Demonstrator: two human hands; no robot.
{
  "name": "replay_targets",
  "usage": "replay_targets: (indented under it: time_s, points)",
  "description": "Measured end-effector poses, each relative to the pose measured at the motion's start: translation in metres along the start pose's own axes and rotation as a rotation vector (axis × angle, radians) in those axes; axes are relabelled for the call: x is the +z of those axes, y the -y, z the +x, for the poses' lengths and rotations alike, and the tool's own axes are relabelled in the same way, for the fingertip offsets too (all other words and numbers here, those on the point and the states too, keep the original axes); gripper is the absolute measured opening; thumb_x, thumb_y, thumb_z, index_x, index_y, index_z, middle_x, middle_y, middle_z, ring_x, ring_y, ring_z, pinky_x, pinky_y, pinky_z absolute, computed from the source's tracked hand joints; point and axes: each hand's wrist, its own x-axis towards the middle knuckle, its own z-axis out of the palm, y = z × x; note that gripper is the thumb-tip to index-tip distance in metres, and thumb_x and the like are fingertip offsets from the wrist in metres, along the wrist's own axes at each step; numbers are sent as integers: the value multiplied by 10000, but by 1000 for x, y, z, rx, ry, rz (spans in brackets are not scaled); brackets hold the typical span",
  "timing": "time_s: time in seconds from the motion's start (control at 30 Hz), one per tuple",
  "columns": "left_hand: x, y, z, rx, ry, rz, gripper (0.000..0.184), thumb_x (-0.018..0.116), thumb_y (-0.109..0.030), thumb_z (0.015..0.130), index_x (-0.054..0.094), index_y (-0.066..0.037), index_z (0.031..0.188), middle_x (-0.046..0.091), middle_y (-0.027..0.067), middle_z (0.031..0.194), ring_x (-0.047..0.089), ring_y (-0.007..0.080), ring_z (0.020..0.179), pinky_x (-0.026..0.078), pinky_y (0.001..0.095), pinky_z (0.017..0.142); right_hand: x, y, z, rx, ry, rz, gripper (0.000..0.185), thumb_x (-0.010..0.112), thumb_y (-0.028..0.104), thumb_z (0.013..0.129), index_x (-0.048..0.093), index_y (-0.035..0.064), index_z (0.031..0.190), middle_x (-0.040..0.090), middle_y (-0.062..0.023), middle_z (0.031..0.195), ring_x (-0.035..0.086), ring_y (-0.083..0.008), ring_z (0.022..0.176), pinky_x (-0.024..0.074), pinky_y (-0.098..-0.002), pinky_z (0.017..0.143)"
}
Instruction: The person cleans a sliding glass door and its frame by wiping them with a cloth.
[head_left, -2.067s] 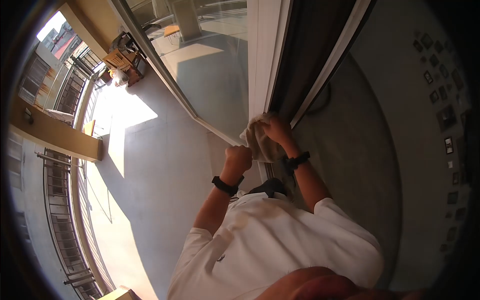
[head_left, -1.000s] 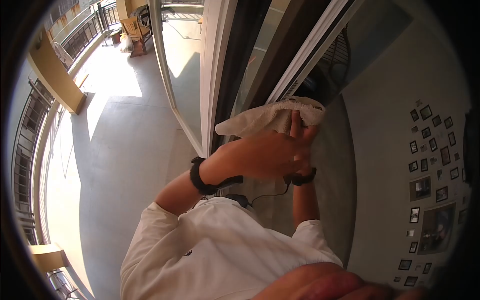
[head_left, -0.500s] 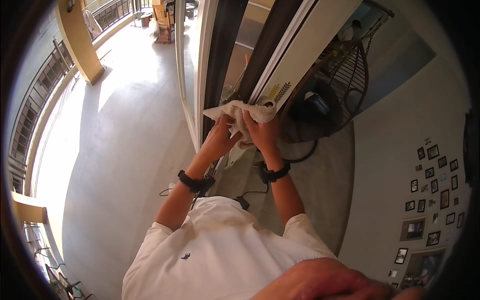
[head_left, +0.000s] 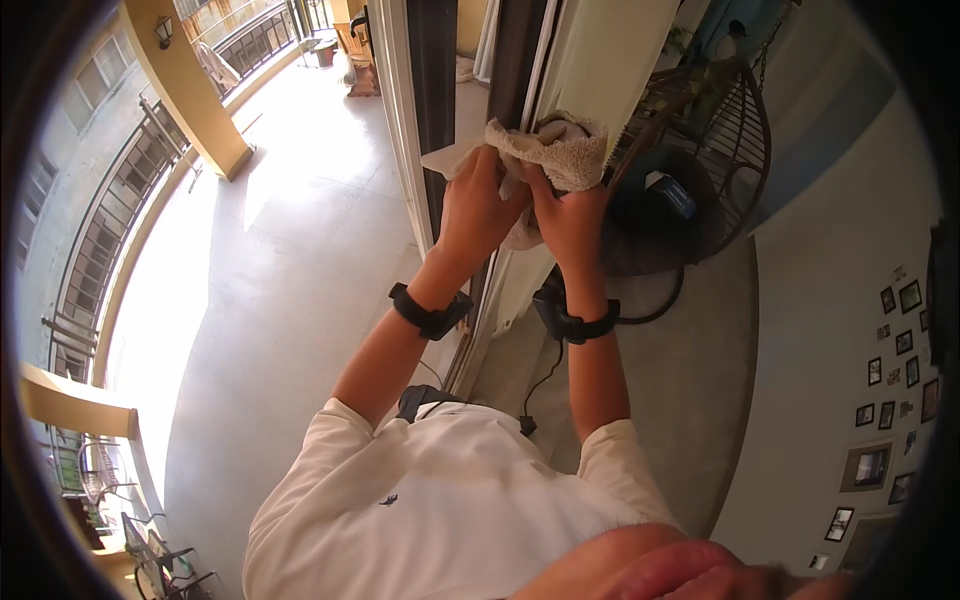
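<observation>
Both hands grip a beige terry cloth [head_left: 565, 160], bunched up against the edge of a sliding door frame [head_left: 510, 75]. My left hand [head_left: 475, 205] has its fingers wrapped into the cloth's left part, where a flap sticks out. Close beside it, my right hand [head_left: 568, 220] clutches the right part, thumb pressed in from the near side. Some of the fingertips are hidden in the folds. A black strap with a small box sits on each wrist.
Right of the frame hangs a wicker swing chair [head_left: 715, 170] with a dark cushion and a blue-and-white item [head_left: 672, 193]. A black cable [head_left: 545, 385] runs down near my body. On the left lies a sunlit balcony floor [head_left: 290, 270] with a yellow pillar [head_left: 195, 90]. Framed pictures [head_left: 868, 465] cover the right wall.
Both hands and the cloth have moved up and to the right along the door frame. The cloth is bunched more on the right, and the camera's view has shifted.
</observation>
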Motion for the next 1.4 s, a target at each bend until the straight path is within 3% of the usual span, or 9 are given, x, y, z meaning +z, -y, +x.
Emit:
replay_targets:
  time_s: [0.37,0.57,0.7,0.8,0.87,1.0,1.07,1.13,1.4]
  points:
    - [21,27,-36,-105,64,147,243,677,-109,778,541,5,944,624,198,873,621,425,807,504,455,670,0,-31,-61,173,135,-121,261,703,83,837,647,-5,1076,698,-184,967,685,-361,867,539,-410,740]
    - [22,22,-45,-171,126,151,242,669,-113,785,550,-5,966,637,202,943,625,430,850,504,477,698,6,-34,-97,366,-16,-10,209,642,132,913,649,16,1086,701,-188,986,686,-365,870,537,-409,743]
    - [30,52,-53,-91,74,137,280,695,-134,786,626,-15,1030,696,184,900,689,346,809,543,402,703,16,-60,-112,188,-24,-175,241,633,189,931,644,46,1125,704,-185,993,688,-366,885,534,-413,761]
    - [13,55,-66,-227,274,71,203,675,-72,784,653,5,971,708,161,876,702,304,817,548,375,722,-13,-29,-99,780,393,-195,388,595,353,958,578,71,1224,703,-192,929,691,-350,871,527,-443,727]
    - [11,55,-64,-143,341,94,208,679,-56,776,657,6,973,701,150,885,695,290,829,544,367,721,-15,-58,-121,736,382,-128,404,578,371,969,562,73,1241,697,-175,870,689,-338,808,524,-422,694]
    - [-17,-2,-31,118,-56,-49,261,649,60,750,673,-28,994,645,118,1075,616,330,996,503,404,813,-26,-72,-127,689,429,-64,408,567,370,983,553,59,1246,683,-143,901,671,-284,802,515,-374,711]
    - [-28,-36,-7,225,-106,-26,353,660,92,725,687,-57,1043,643,101,1118,590,331,1063,489,401,870,-32,-33,-109,439,183,204,393,570,344,988,560,20,1210,662,-139,1017,645,-252,888,505,-364,794]
    - [-21,-36,18,594,-184,95,461,654,108,698,690,-81,1116,646,91,1156,591,306,1090,494,400,882,-36,-4,-93,546,204,308,402,588,313,983,543,-22,1200,643,-140,1085,619,-239,1000,473,-373,903]
    - [27,13,14,689,46,105,452,723,44,666,702,-47,1109,656,79,1201,537,276,1177,420,400,1013,-12,0,-99,317,7,293,591,567,249,984,249,22,1427,462,-174,1354,496,-283,1234,400,-451,1026]
